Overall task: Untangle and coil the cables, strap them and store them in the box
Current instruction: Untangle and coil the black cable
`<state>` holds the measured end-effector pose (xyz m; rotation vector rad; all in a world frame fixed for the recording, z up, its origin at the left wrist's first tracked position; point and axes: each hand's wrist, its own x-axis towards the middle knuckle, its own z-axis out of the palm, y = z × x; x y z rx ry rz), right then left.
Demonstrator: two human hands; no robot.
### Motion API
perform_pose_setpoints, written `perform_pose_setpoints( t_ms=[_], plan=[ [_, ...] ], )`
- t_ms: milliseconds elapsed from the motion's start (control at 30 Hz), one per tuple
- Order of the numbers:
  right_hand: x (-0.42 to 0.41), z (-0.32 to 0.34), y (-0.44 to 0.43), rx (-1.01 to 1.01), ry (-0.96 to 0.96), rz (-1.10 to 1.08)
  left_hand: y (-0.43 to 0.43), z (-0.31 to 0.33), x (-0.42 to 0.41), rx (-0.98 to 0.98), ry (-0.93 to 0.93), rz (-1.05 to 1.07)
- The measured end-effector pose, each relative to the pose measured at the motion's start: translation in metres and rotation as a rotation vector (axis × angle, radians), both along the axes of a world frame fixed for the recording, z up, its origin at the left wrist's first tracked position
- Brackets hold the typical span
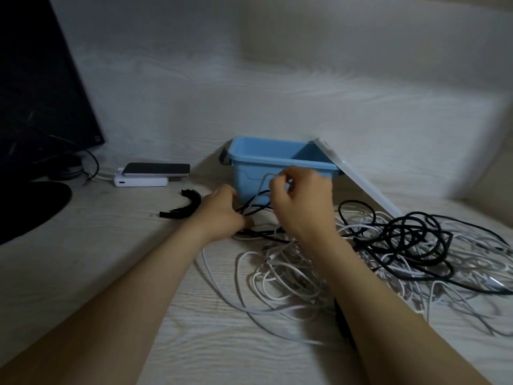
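Where pale wood-grain desk [111, 273] meets white wall | left hand [222, 211], right hand [301, 198] pinching cables [388, 251] | blue box [249, 165] behind

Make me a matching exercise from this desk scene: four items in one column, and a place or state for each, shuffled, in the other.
Items
1. blue box
2. white lid
3. black straps
4. phone

Places or states
A. lying on a white power bank
B. open, behind both hands
C. on the desk, left of the left hand
D. leaning tilted against the box's right side

Pairs: 1-B, 2-D, 3-C, 4-A
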<state>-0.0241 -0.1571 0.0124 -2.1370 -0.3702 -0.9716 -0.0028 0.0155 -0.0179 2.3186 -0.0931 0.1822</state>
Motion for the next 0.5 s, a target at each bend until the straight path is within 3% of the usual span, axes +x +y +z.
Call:
perform_pose_setpoints(
  t_ms=[100,167,300,400,500],
  plan=[
    [-0.003,-0.005,0.012,-0.234,-0.099,-0.025,0.001,-0.001,0.0,0.119,-0.056,-0.009],
    [-0.005,-0.003,0.012,-0.372,-0.127,-0.194,0.0,0.001,-0.003,0.107,-0.062,0.054],
    [-0.005,0.005,-0.006,-0.421,0.107,-0.429,0.0,0.009,-0.009,0.009,-0.108,0.156],
    [-0.005,0.006,-0.013,-0.424,0.205,-0.431,-0.006,0.018,-0.016,-0.126,-0.109,0.184],
    [-0.006,0.007,-0.012,-0.467,0.273,-0.407,-0.011,0.023,-0.019,-0.312,0.008,0.071]
  ],
)
